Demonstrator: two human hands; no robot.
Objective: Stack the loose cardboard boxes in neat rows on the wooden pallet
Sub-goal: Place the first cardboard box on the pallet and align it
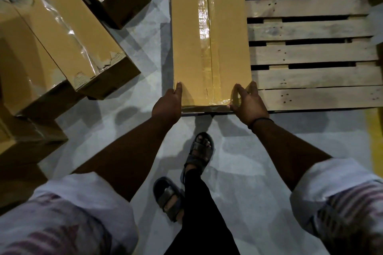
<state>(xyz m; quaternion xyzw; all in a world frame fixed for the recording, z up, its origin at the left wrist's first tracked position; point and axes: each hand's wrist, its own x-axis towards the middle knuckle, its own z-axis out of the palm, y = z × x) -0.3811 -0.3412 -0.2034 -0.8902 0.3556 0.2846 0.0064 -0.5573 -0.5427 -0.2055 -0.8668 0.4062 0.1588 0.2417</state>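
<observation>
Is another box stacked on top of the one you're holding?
No: the taped top of the box lies uncovered, with only the left hand and right hand gripping its near corners.

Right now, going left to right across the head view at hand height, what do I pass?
In order: loose boxes → left hand → taped box, held at its near corners → right hand → wooden pallet.

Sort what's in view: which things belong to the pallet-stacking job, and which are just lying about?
Job: taped box, gripped at its near corners by left hand and right hand; wooden pallet; loose boxes on the floor at left.
Lying about: yellow floor marking; sandals; wristband.
</observation>
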